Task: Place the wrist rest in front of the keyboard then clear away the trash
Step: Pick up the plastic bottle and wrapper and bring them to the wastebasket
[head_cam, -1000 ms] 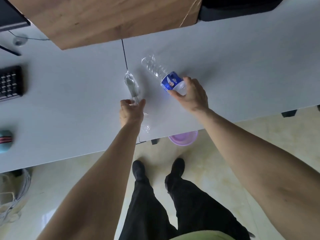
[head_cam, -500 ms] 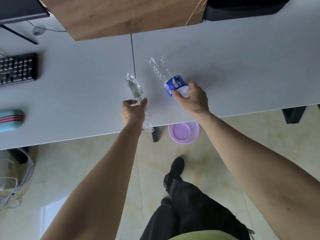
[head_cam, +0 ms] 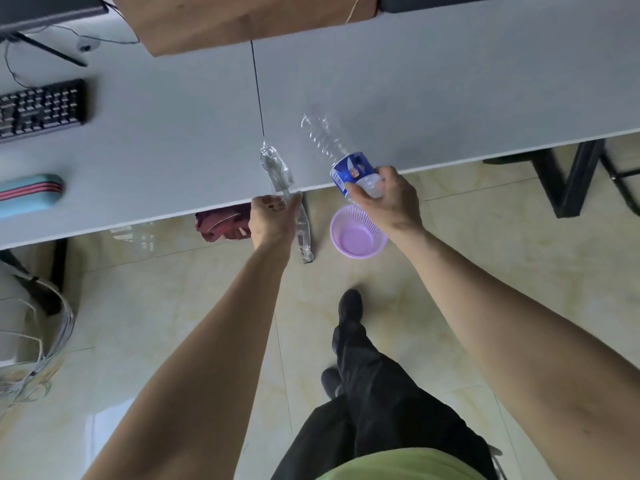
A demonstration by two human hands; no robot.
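My right hand [head_cam: 388, 199] grips an empty clear plastic bottle [head_cam: 332, 143] with a blue label, its far end over the desk edge. My left hand [head_cam: 273, 221] pinches a clear plastic wrapper holding a plastic spoon [head_cam: 277, 169], which hangs across the desk edge. A small purple mesh bin [head_cam: 358, 232] stands on the floor right below my right hand. The black keyboard [head_cam: 40, 109] lies at the far left of the white desk [head_cam: 450, 91]. In front of it sits a light blue wrist rest [head_cam: 29, 195] with red stripes.
A wooden divider panel [head_cam: 242, 19] rises at the back of the desk. A dark red cloth bundle [head_cam: 221, 225] lies under the desk edge. Black desk legs [head_cam: 568, 174] stand to the right. White cables [head_cam: 41, 348] coil on the floor at left. My black trousers and shoe [head_cam: 349, 303] are below.
Both hands have pulled back toward the desk's front edge, carrying the bottle and the wrapped spoon. The purple bin has come into full view under my right hand.
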